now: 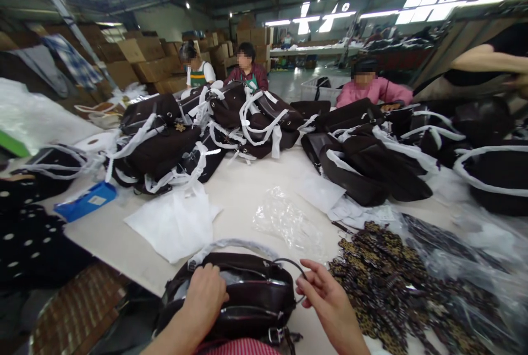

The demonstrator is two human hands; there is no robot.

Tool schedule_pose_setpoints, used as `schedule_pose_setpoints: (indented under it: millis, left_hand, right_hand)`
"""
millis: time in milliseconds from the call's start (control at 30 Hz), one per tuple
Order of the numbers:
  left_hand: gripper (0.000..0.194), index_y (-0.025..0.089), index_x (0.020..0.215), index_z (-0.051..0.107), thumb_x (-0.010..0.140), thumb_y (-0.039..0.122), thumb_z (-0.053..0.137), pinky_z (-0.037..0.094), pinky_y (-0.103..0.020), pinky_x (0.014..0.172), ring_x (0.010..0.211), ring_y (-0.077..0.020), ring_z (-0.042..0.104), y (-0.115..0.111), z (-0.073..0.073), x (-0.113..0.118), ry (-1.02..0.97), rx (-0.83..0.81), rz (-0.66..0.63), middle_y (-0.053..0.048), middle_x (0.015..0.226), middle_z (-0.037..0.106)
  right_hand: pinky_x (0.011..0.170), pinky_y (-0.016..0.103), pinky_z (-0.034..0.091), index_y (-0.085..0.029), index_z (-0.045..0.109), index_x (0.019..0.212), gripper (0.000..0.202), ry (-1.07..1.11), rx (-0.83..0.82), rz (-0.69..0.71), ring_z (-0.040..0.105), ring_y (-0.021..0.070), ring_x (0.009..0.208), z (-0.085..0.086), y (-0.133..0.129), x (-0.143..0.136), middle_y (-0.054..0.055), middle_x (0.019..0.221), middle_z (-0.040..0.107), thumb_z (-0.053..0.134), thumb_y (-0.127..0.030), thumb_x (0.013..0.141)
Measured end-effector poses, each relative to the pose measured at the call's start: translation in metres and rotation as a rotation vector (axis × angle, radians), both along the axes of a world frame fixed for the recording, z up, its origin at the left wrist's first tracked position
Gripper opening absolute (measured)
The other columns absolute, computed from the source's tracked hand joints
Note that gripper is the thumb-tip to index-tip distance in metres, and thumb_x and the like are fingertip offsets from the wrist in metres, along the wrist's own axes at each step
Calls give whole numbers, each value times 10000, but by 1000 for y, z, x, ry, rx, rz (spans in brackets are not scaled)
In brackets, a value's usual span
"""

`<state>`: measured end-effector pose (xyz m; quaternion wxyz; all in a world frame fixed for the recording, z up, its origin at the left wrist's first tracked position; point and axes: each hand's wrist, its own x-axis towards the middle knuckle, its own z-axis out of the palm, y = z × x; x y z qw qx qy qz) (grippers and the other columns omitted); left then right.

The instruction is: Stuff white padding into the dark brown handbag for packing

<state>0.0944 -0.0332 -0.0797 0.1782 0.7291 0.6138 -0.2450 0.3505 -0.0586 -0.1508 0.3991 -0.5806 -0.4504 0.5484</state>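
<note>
A dark bag point(256, 289) with zippers and a wrapped handle point(235, 242) lies at the table's near edge. My left hand point(205, 291) rests on the bag's left part, fingers curled over it; what its fingertips grip, if anything, is hidden. At the bag's right end, my right hand point(324, 294) pinches a thin dark strap point(303, 275) that loops out from the bag. A buckle point(274, 335) shows on the bag's near right corner.
Dark bags with white-wrapped handles point(160, 146) are heaped along the table's far side. A pile of dark and gold straps point(396, 283) lies right, clear plastic point(284, 220) and white sheets point(173, 223) ahead, a blue packet point(87, 201) left. Several people are around the table.
</note>
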Motion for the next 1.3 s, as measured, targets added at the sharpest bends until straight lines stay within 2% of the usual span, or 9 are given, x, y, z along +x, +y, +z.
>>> schedule_pose_setpoints:
  millis: [100, 200, 400, 533, 667, 800, 933, 1100, 1300]
  left_hand:
    - [256, 145, 1006, 717, 854, 155, 512, 431, -411, 948, 1095, -305, 593, -1, 6, -1, -318, 117, 79, -149, 1119, 672]
    - [356, 177, 1078, 657, 939, 423, 440, 464, -360, 843, 958, -252, 629, -9, 1, -7, -1046, -140, 475, -101, 1010, 692]
    - [587, 164, 1181, 554, 694, 368, 810, 419, -264, 708, 709, -141, 591, -30, -28, -6, -1592, -536, 950, -11, 790, 670]
    - [321, 179, 1084, 565, 805, 313, 648, 469, -343, 788, 829, -203, 638, -26, -30, -2, -1423, -277, 747, -76, 905, 712]
    - [424, 200, 1217, 582, 824, 96, 462, 260, -563, 1145, 1318, -309, 470, 1, -16, -5, -895, 337, -2, -128, 1361, 594]
    - [465, 162, 1214, 592, 764, 63, 528, 353, -614, 1078, 1201, -348, 558, 26, -1, -2, -496, 204, -352, -150, 1242, 646]
    - [348, 177, 1093, 637, 834, 55, 440, 508, -442, 829, 923, -305, 654, 15, 6, 5, -405, 128, -391, -125, 1002, 687]
    - [279, 215, 877, 663, 841, 92, 415, 504, -338, 760, 855, -249, 665, -13, -17, 5, -552, -154, -164, -57, 899, 718]
    - [317, 153, 1113, 629, 849, 160, 455, 316, -512, 1137, 1303, -354, 456, -21, -46, 7, -742, -30, -3, -216, 1383, 508]
  right_hand:
    - [781, 294, 577, -211, 565, 1268, 341, -175, 368, 362, 701, 208, 868, 42, 0, -32, 51, 957, 708, 522, -282, 937]
    - [697, 292, 591, -161, 663, 1027, 273, -452, 889, 664, 708, 222, 760, 58, -3, -74, 84, 847, 736, 394, -204, 1002]
    - [773, 230, 572, -213, 617, 1060, 282, -346, 938, 511, 703, 171, 855, 32, -18, -64, 54, 925, 737, 337, -249, 1049]
    - [730, 160, 561, -270, 627, 1059, 207, -296, 636, 192, 716, 139, 817, 10, -39, -25, 8, 922, 741, 460, -172, 986]
    - [851, 179, 556, -282, 677, 1023, 227, -230, 565, 137, 721, 153, 949, -6, -51, -23, 20, 1054, 752, 464, -208, 988]
    - [988, 210, 512, -289, 666, 1183, 313, -285, 622, 186, 679, 164, 1131, -5, -49, -24, 42, 1232, 720, 499, -140, 964]
    - [963, 241, 542, -301, 666, 1212, 351, -234, 622, 289, 684, 183, 1124, -9, -52, -22, 42, 1220, 727, 477, -145, 960]
    - [640, 234, 587, -203, 668, 967, 217, -283, 216, -206, 721, 203, 803, -50, -56, -19, 84, 971, 734, 590, -390, 888]
    - [582, 294, 547, -227, 635, 981, 303, -129, 60, -108, 671, 200, 686, -61, -49, -28, 5, 847, 705, 641, -472, 802]
